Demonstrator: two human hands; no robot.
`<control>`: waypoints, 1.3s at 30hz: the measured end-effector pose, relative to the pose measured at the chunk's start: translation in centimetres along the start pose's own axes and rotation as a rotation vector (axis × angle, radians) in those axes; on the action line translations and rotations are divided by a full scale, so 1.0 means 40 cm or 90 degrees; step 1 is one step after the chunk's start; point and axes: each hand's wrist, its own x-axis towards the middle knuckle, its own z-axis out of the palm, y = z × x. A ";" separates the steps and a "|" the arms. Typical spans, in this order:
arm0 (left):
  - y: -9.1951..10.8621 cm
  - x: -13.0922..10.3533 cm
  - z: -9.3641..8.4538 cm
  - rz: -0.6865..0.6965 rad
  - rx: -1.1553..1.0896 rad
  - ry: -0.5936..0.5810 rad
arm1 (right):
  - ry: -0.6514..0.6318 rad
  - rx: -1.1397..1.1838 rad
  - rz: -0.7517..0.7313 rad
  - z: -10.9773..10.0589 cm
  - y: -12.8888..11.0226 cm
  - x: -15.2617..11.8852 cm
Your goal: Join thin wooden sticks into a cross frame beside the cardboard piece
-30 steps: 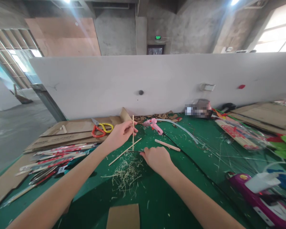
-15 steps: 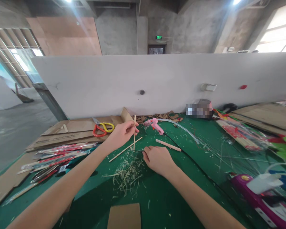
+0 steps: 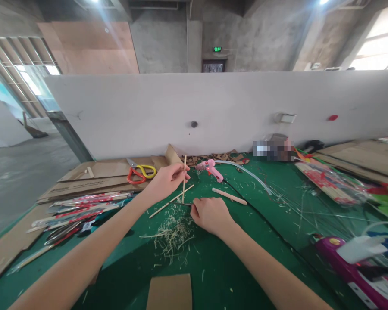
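Pinched in my left hand (image 3: 173, 178) is a thin wooden stick (image 3: 183, 189), held nearly upright with its lower end by the table. My right hand (image 3: 210, 215) is closed on a thin dark blade-like tool (image 3: 186, 204), which points left and meets the stick's lower end. Another thin stick (image 3: 168, 204) lies diagonally on the green table, behind the upright one. Curly wood shavings (image 3: 173, 234) are heaped just in front of the tool. A thicker wooden rod (image 3: 229, 196) rests to the right, beyond my right hand.
Behind my hands lies a pink glue gun (image 3: 211, 169) with a black cord. Scissors (image 3: 141, 173) rest on cardboard (image 3: 93, 185) at left, near wrapped sticks (image 3: 80, 211). A purple power strip (image 3: 352, 271) is at right; a cardboard piece (image 3: 170, 292) sits in front.
My right hand has shifted slightly left with the tool. My left hand still holds the stick in much the same pose.
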 end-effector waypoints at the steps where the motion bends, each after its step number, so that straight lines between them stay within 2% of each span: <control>1: 0.000 0.000 0.000 0.000 0.002 0.001 | 0.004 -0.001 0.004 0.002 -0.003 0.002; 8: -0.002 0.000 0.002 -0.004 -0.008 -0.020 | 0.033 -0.009 0.007 0.012 -0.013 0.002; 17: -0.005 -0.001 0.003 -0.009 -0.010 -0.019 | 0.046 0.006 -0.068 -0.002 0.005 -0.009; 22: 0.010 0.000 -0.010 0.000 -0.007 0.046 | 0.039 0.003 -0.087 0.003 0.010 -0.013; 25: 0.014 0.000 -0.030 -0.015 0.086 0.059 | 0.045 0.011 -0.093 0.005 0.006 -0.015; 27: 0.002 -0.001 -0.037 -0.015 0.204 -0.005 | 0.044 0.021 -0.096 0.005 0.004 -0.016; 30: -0.040 -0.004 -0.029 -0.060 0.369 -0.237 | 0.038 0.032 -0.095 0.004 0.003 -0.018; 31: -0.058 -0.006 -0.023 -0.086 0.440 -0.293 | 0.036 0.034 -0.093 0.004 0.003 -0.018; 35: -0.117 -0.011 -0.012 -0.122 0.514 -0.349 | 0.026 0.036 -0.093 0.003 0.005 -0.021; 39: -0.131 -0.010 -0.023 -0.131 0.554 -0.404 | 0.026 0.039 -0.092 0.006 0.007 -0.023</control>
